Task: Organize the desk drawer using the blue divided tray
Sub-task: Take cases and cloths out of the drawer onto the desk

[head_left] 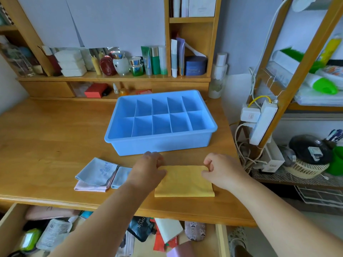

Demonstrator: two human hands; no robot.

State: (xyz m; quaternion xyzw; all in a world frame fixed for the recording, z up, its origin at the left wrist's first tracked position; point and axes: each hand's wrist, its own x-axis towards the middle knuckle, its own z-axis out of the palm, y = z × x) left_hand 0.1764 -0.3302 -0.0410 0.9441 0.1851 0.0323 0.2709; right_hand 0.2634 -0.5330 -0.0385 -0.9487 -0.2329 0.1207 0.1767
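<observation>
Your left hand [148, 168] and right hand [220, 170] each pinch a far corner of the folded yellow cloth [183, 182], fingers closed on the fabric, which lies flat near the front edge of the wooden desk [55, 130]. Just beyond it, toward the desk's back right, sits the blue plastic divided tray [159, 143], its ten compartments bare. Beside your left hand, folded pale blue and pink cloths [96, 175] rest near the front edge. Below the desktop, the open wooden drawer [11, 225] holds jumbled packets and pouches.
</observation>
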